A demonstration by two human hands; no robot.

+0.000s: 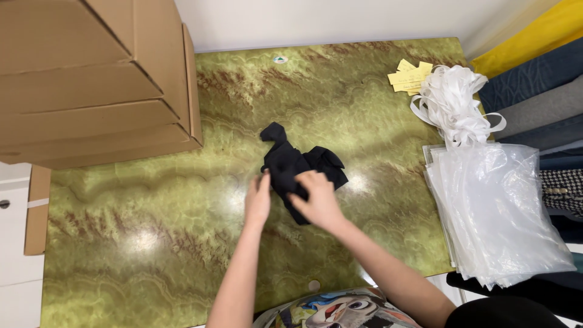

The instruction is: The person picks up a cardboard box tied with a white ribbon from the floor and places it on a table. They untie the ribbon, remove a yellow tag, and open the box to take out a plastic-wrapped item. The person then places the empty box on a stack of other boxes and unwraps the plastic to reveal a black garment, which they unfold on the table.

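Note:
A small crumpled black garment (291, 161) lies in the middle of a glossy green marbled table (152, 243). My left hand (258, 199) rests at its near left edge, fingers together and touching the cloth. On the garment's near side, my right hand (316, 200) has its fingers curled into the fabric and pinches a fold. Part of the cloth is hidden beneath that hand.
Stacked cardboard boxes (91, 79) fill the table's far left corner. A pile of clear plastic bags (495, 212) lies along the right edge, with white ribbons (452, 103) and yellow paper tags (410, 76) behind it. Folded fabrics (540, 91) are stacked beyond the right edge.

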